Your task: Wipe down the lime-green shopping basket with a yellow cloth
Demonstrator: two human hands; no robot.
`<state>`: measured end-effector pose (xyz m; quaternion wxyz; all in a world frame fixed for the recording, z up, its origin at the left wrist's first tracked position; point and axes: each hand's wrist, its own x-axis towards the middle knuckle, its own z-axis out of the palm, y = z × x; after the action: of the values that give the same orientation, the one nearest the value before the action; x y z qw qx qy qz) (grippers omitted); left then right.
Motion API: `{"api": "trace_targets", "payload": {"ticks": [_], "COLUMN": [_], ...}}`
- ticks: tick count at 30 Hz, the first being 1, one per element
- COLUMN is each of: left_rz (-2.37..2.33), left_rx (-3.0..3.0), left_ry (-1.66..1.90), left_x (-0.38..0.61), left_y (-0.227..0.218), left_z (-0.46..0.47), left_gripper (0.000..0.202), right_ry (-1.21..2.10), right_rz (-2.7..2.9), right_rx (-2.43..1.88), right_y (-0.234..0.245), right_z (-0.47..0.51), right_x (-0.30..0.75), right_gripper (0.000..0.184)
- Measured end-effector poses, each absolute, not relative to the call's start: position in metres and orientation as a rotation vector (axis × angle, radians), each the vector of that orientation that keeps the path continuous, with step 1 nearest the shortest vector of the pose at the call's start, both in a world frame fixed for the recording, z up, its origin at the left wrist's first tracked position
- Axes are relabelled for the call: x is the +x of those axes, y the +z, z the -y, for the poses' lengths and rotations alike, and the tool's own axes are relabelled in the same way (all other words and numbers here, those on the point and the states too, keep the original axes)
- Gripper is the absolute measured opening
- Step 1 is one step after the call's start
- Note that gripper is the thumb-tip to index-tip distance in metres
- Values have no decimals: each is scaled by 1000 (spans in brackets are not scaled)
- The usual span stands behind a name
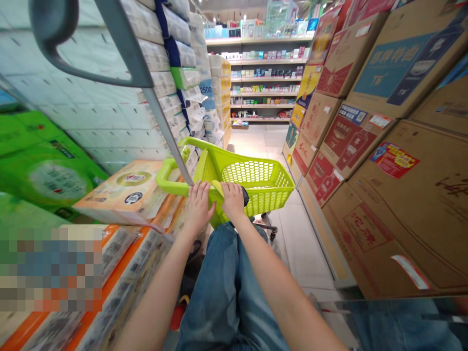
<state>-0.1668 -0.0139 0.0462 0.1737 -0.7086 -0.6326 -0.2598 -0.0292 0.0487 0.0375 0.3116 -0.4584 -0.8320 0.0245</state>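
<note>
A lime-green rolling shopping basket point(256, 173) with perforated sides stands right in front of my knees. A long grey pull handle point(166, 126) rises from its near left end toward the upper left. My left hand point(198, 204) curls its fingers over the near rim, next to the foot of the pull handle. Close beside it, my right hand point(233, 199) grips the same rim with its fingers over the top. A pale yellow strip point(218, 188) shows between the hands. Something black point(245, 196) sticks out past my right hand; I cannot make out what it is.
Stacked cartons point(365, 141) line the right side. Packs of tissue paper point(124, 190) are piled on the left, close to my arm. A tiled floor point(259, 139) runs forward to shelves of small boxes point(263, 80). A basket wheel point(273, 234) shows near my knee.
</note>
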Motion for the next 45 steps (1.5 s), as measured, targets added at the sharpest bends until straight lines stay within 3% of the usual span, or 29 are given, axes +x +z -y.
{"api": "trace_targets", "payload": {"ticks": [26, 34, 41, 45], "left_rz": [1752, 1749, 1790, 1809], "left_rx": [-2069, -2041, -2020, -1997], "left_ry": [-857, -755, -632, -604], "left_x": [-167, -165, -160, -157], "left_y": [49, 50, 53, 54], "left_z": [5, 9, 16, 19], "left_gripper": [52, 60, 63, 69], "right_ry": [55, 15, -61, -22], "right_rz": [2183, 2164, 2014, 1949], "right_rx": [-1280, -1225, -1504, -1614], "right_y": [35, 19, -12, 3], "right_z": [-36, -34, -42, -36], "right_x": [-19, -2, 77, 47], "right_gripper": [50, 64, 66, 68]}}
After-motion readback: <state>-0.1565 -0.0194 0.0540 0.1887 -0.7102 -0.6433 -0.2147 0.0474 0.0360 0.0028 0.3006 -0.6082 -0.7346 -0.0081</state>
